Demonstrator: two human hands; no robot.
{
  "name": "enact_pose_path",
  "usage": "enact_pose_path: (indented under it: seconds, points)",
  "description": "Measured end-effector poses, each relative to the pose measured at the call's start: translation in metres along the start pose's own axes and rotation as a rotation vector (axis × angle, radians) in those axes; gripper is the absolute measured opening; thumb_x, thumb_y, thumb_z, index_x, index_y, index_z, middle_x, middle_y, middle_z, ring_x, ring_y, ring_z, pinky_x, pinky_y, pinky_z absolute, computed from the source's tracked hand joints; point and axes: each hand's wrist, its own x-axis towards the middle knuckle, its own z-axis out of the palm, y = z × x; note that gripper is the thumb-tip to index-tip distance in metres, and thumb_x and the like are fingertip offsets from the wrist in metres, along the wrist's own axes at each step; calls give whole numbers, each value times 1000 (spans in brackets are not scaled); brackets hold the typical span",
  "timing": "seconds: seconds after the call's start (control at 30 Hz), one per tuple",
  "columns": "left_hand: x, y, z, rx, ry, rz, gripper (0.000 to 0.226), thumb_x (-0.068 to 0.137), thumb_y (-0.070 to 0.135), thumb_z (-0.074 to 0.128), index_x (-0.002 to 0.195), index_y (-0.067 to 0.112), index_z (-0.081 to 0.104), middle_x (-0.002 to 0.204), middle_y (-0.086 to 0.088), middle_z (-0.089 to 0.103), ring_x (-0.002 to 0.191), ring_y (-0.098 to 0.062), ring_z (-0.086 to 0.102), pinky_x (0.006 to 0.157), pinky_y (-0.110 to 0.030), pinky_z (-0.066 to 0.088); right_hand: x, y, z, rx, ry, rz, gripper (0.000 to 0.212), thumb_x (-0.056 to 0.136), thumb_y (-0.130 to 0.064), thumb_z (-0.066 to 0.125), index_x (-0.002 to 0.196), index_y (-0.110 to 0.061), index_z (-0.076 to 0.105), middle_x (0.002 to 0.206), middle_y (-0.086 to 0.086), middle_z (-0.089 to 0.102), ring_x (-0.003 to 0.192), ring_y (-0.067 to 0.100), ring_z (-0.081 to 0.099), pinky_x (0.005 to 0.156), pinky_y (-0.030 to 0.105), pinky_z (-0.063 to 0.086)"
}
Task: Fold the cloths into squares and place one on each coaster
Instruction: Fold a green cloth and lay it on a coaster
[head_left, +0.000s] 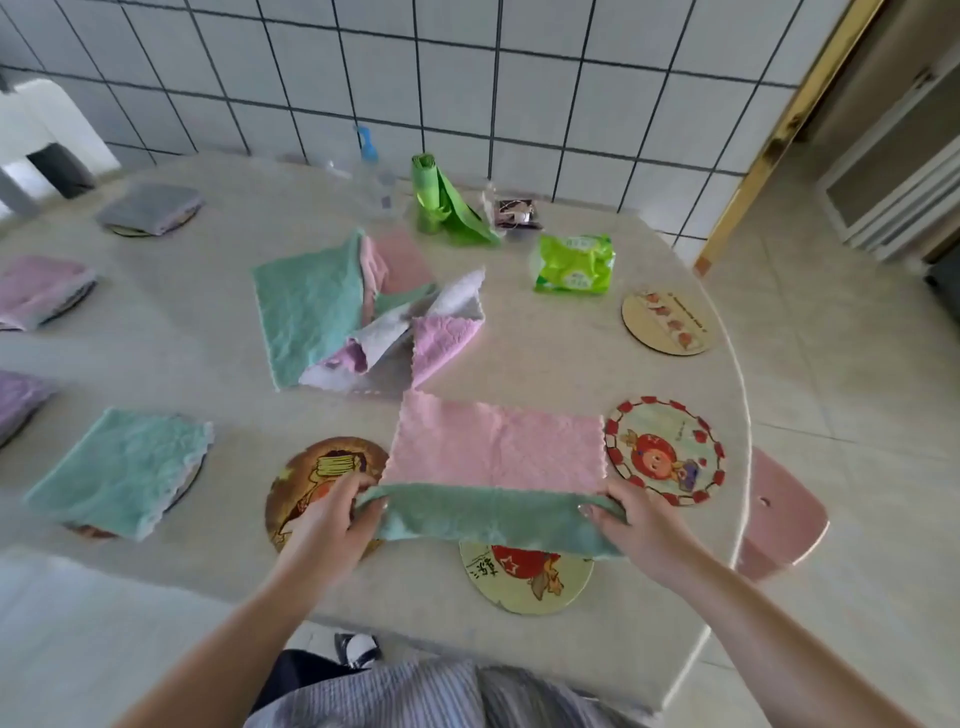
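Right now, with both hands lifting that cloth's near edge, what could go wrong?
The cloth lies between three bare coasters; its raised green edge hangs over the near coaster, so dragging may shift it. The left hand and right hand pinch only the corners, so the fold may land crooked. The loose pile behind could get bumped.

there is only one view, and it is riding on my head, looking forward and steeply down over the round table. it is sitting close above my forearms, taking in the tiled wall beyond and floor at right.
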Motion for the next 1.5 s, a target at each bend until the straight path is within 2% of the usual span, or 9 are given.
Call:
enact_pose_path:
  seconds: [0.17, 0.33, 0.47, 0.57, 0.67, 0.83, 1.13, 1.3, 1.5]
  points:
    - [-13, -12, 9, 22, -120, -92, 10, 90, 29, 56, 96, 25, 49, 77, 4, 61, 62, -13, 61, 57, -32, 53, -2, 8, 16, 33, -62, 60, 20, 89, -28, 60, 75, -16, 52, 68, -1, 56, 59, 6, 50, 54, 16, 39]
    - [-6, -10, 13, 29, -136, -118, 12, 90, 31, 55, 94, 20, 52, 78, 4, 59, 64, -12, 59, 54, -23, 46, -1, 21, 23, 70, -130, 154, 22, 88, -29, 60, 87, -7, 59, 86, 12, 65, 75, 24, 61, 69, 34, 50]
    - [12, -1, 14, -42, -114, -121, 6, 92, 28, 54, 93, 22, 51, 77, 2, 60, 62, -15, 58, 53, -27, 43, 7, 26, 20, 140, -64, 182, 5, 89, -21, 59, 91, -18, 62, 87, -1, 66, 81, 15, 63, 75, 35, 52]
    - [29, 8, 16, -129, -100, -149, 5, 92, 25, 53, 97, 24, 51, 81, 2, 62, 70, -20, 61, 59, -37, 48, 18, 26, 14, 150, 9, 203, 8, 89, -19, 59, 88, -26, 57, 87, -7, 62, 81, 12, 60, 71, 28, 49]
    - [46, 11, 18, -153, -89, -194, 9, 92, 23, 54, 85, 19, 58, 72, 3, 60, 63, -14, 54, 52, -27, 37, 29, 22, 11, 167, 101, 214, 6, 89, -19, 59, 90, -25, 56, 86, -6, 61, 75, 9, 57, 62, 22, 42]
    - [69, 13, 24, -151, -64, -260, 27, 92, 23, 55, 65, 17, 51, 56, 3, 45, 51, -12, 40, 48, -26, 25, 48, 24, 10, 201, 207, 262, 6, 88, -24, 61, 89, -18, 59, 74, 1, 60, 54, 10, 44, 50, 21, 35]
    - [94, 7, 33, -42, -20, -294, 35, 91, 32, 54, 68, 7, 50, 54, -2, 43, 47, -16, 39, 46, -29, 26, 75, 30, 7, 200, 223, 330, 7, 89, -29, 58, 91, -22, 58, 73, -2, 62, 48, 9, 42, 42, 18, 32]
    - [101, 7, 34, 45, -5, -311, 32, 90, 32, 56, 66, 14, 49, 53, -1, 45, 47, -16, 41, 45, -30, 28, 82, 29, 6, 217, 221, 348, 16, 90, -34, 57, 86, -19, 57, 61, -2, 54, 45, 9, 38, 38, 15, 29]
    - [107, 5, 36, 58, -25, -330, 26, 91, 34, 55, 71, 18, 52, 54, 2, 48, 46, -16, 44, 45, -28, 29, 89, 27, 5, 172, 235, 382, 25, 89, -36, 57, 77, -15, 54, 55, -1, 47, 45, 11, 37, 43, 23, 28]
